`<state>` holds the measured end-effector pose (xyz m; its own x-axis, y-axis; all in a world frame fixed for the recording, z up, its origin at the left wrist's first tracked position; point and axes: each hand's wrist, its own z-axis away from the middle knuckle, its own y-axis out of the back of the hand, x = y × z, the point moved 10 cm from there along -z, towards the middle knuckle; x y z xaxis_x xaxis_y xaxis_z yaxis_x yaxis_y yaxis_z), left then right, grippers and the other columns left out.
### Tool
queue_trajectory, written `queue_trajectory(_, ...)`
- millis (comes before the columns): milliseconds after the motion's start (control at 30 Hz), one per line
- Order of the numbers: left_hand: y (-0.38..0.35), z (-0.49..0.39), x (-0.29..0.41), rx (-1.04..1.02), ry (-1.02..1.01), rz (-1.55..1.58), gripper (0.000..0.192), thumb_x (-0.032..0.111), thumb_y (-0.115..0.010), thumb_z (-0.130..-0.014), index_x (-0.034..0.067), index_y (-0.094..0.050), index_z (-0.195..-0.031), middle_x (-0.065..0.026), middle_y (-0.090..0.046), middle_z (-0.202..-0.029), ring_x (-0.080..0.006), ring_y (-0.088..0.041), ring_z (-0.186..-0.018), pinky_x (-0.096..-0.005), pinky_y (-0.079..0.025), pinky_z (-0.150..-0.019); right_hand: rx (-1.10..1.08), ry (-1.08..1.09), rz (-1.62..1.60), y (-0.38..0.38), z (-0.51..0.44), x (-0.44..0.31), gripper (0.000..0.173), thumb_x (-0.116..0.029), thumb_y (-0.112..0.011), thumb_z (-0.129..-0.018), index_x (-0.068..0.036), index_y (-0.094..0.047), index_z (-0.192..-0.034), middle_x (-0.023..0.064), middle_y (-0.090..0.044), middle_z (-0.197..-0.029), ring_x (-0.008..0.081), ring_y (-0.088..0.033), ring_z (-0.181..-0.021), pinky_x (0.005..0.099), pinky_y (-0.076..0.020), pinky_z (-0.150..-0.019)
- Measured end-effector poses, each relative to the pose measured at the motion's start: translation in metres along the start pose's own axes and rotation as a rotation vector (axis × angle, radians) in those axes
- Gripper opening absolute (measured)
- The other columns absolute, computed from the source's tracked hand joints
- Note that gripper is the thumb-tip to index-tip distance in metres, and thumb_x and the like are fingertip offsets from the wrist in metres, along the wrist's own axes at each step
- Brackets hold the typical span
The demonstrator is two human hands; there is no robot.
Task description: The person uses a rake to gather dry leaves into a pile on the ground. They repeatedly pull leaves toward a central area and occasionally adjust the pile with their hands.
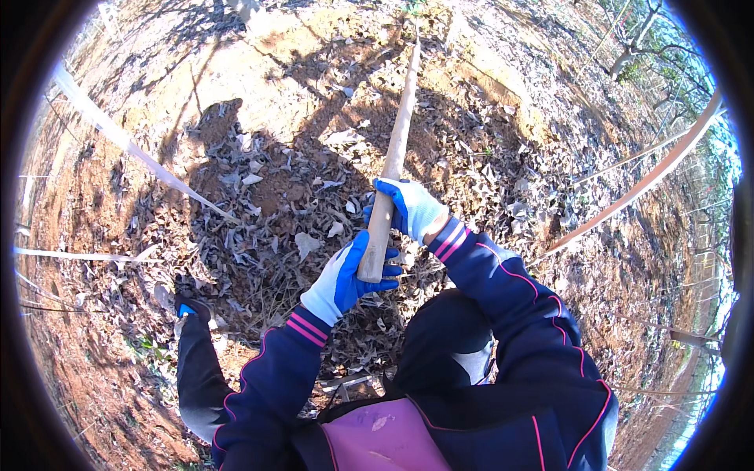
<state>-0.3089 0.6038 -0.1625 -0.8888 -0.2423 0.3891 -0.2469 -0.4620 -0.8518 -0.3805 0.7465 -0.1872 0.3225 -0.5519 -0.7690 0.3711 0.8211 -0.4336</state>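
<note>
A long wooden pole (400, 126), thick at its near end and thinner far off, runs away from my body over leaf-covered ground. My right hand (409, 206), in a white glove with a blue-coated palm, is wrapped around it a little above the near end. Beneath the butt end lies my left hand (353, 274), gloved alike, its thumb along the left side and its fingers spread out past the right side. The pole's far tip is too small and bright to make out.
Dry leaves (306, 244) cover reddish soil. A pale strip (147, 162) slants in from the left, and a slender trunk or pole (642, 185) rises at the right. Bare branches (639, 44) stand at the upper right. My dark-trousered legs are below.
</note>
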Motion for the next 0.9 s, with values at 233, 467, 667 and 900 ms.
queue_trajectory(233, 0.039, -0.023, -0.023, 0.525, 0.176, -0.647, 0.035, 0.008, -0.076, -0.082, 0.008, -0.05, -0.105, -0.0032, -0.059, -0.076, -0.0142, -0.057, -0.052, -0.0314, -0.051, -0.045, 0.335, -0.053, -0.099, 0.064, -0.092, 0.0, 0.017, -0.019, -0.067, -0.09, -0.005, -0.057, -0.089, 0.0072, -0.054, -0.064, 0.0247, -0.059, -0.057, 0.0394, -0.0537, -0.053)
queue_trajectory(467, 0.021, -0.089, 0.045, 0.5, -0.27, -1.31, 0.045, 0.015, -0.078, -0.078, -0.001, -0.052, -0.109, -0.0127, -0.064, -0.087, -0.0172, -0.062, -0.061, -0.0326, -0.052, -0.054, 0.144, 0.181, -0.266, 0.085, -0.148, -0.06, 0.019, -0.02, -0.067, -0.09, -0.006, -0.054, -0.09, 0.0066, -0.054, -0.066, 0.0219, -0.057, -0.057, 0.0363, -0.0536, -0.054)
queue_trajectory(667, -0.037, -0.189, 0.064, 0.436, -0.089, -1.416, 0.051, 0.022, -0.067, -0.078, -0.007, -0.051, -0.116, -0.0267, -0.066, -0.099, -0.0348, -0.07, -0.09, -0.0409, -0.056, -0.075, 0.257, 0.255, 0.292, 0.144, -0.157, -0.174, 0.026, -0.029, -0.067, -0.093, -0.005, -0.058, -0.099, 0.0104, -0.061, -0.073, 0.0251, -0.061, -0.064, 0.0381, -0.0538, -0.061)
queue_trajectory(900, -0.019, -0.172, 0.007, 0.409, 0.22, -1.08, 0.041, 0.012, -0.073, -0.081, 0.001, -0.044, -0.108, -0.0113, -0.059, -0.078, -0.0218, -0.063, -0.052, -0.035, -0.051, -0.038, 0.51, 0.201, 0.093, 0.183, -0.147, -0.122, 0.027, -0.025, -0.067, -0.093, -0.006, -0.05, -0.103, 0.0108, -0.059, -0.071, 0.0255, -0.06, -0.056, 0.0404, -0.0538, -0.052)
